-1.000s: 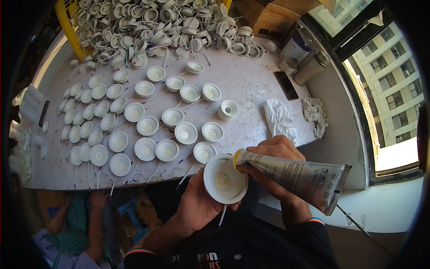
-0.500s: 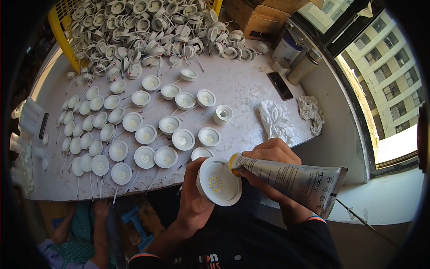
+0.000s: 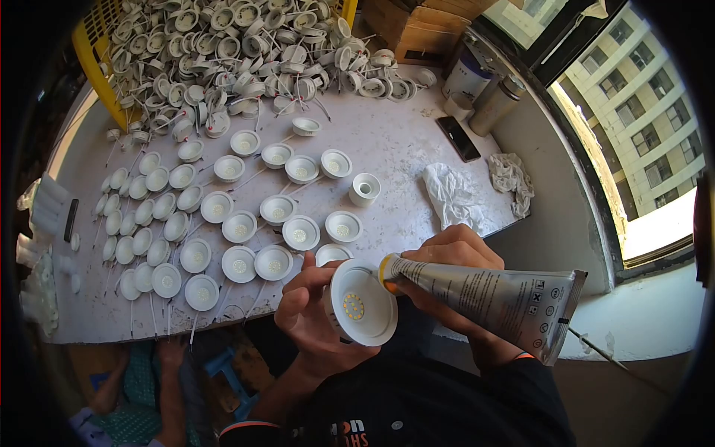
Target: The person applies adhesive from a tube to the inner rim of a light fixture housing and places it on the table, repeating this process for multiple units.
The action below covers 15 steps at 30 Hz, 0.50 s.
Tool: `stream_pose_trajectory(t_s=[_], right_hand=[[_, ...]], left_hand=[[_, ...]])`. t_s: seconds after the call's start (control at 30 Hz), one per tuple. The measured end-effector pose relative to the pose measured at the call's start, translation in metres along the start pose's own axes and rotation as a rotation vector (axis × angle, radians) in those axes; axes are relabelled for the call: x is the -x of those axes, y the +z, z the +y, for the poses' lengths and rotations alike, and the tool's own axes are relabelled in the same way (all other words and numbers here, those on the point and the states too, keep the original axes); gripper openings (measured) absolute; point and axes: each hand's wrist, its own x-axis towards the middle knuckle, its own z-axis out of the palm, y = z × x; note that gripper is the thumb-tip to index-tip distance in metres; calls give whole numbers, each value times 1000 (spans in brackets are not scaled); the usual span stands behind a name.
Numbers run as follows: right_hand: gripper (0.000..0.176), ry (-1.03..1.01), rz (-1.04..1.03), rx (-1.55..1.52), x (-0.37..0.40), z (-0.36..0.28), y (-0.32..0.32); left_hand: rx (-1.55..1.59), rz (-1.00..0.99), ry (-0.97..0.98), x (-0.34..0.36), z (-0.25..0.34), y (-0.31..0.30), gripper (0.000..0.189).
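Near my body, my left hand holds a white LED downlight housing, tilted so its ring of yellow LED chips faces up. A silver glue tube with a yellow collar lies in the grip of my right hand, its flat crimped end pointing right. The tube's nozzle end is at the upper right rim of the housing; the tip itself is hard to make out. Rows of similar white downlights with trailing wires stand on the table beyond. A small white cup-shaped piece stands to their right.
A large heap of white lamp parts with wires spills from a yellow basket. At the right are a phone, a steel flask, crumpled white cloths and a window. Another person's arm shows lower left, beside a blue stool.
My left fingers have shifted and spread around the housing, which is turned slightly. The tube stays at its rim. The whole view has shifted a little.
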Motion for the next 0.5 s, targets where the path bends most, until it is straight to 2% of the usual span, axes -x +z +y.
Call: stream_pose_trajectory(t_s=[0.13, 0.27, 0.33, 0.5], right_hand=[[19, 109, 10, -65, 1, -7, -1], [18, 101, 19, -19, 4, -9, 0], [18, 104, 13, 11, 6, -9, -1], [12, 138, -235, 77, 3, -14, -10]], left_hand=[[-300, 42, 191, -3, -1, 1, 108], [-389, 41, 229, -3, 1, -1, 107], [-487, 49, 310, -4, 1, -1, 102], [-563, 105, 381, 1, -4, -4, 98]])
